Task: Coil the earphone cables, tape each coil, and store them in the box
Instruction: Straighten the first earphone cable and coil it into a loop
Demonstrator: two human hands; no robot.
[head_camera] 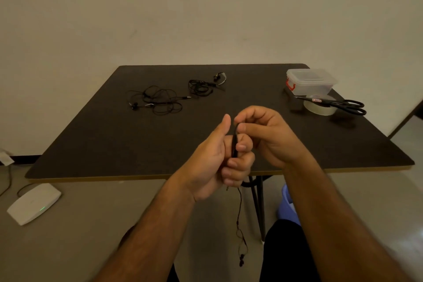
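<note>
My left hand (pixel 219 160) has its fingers curled, with a black earphone cable (pixel 234 144) wound around them above the table's near edge. My right hand (pixel 263 133) pinches the cable at the top of that coil. The cable's loose end hangs below my left hand, with the earbuds (pixel 241 258) dangling near my lap. Two more black earphone sets lie tangled on the dark table (pixel 103 139): one (pixel 158 99) at the far left, another (pixel 203 86) at the far middle. A clear lidded box (pixel 311 81) with a red latch stands at the far right corner.
A roll of clear tape (pixel 320 107) lies in front of the box, with black scissors (pixel 343 104) resting across it. A white device (pixel 33 204) with a green light sits on the floor at the left. A black table leg (pixel 258 204) and a blue tub (pixel 287 204) show under the table.
</note>
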